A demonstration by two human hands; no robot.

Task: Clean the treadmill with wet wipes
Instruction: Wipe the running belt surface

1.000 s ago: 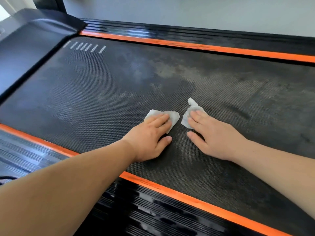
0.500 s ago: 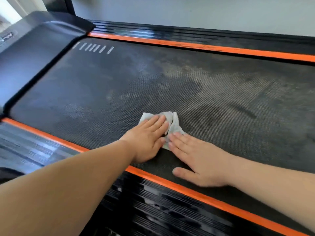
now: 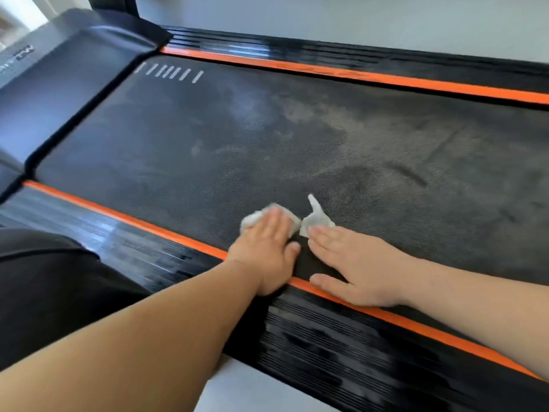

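Note:
The treadmill's black textured belt [image 3: 297, 150] stretches across the view, with pale dusty smears in its middle and right part. My left hand [image 3: 266, 251] lies flat near the belt's near edge, its straight fingers pressing a white wet wipe [image 3: 252, 217] onto the belt. Right beside it my right hand [image 3: 356, 263] is also flat, fingertips pressing a second crumpled white wipe [image 3: 316, 217]; its thumb rests by the orange stripe. The two wipes almost touch.
An orange stripe [image 3: 133, 221] and a ribbed black side rail [image 3: 341, 352] run along the near edge; another orange stripe [image 3: 356, 74] and rail run along the far edge. The black motor cover [image 3: 68, 84] sits at the left end. Pale floor [image 3: 252, 391] shows below.
Both hands have slid with their wipes toward me, from the belt's middle to its near edge. The wipes, touching half a second ago, have parted slightly. The view has shifted right and down.

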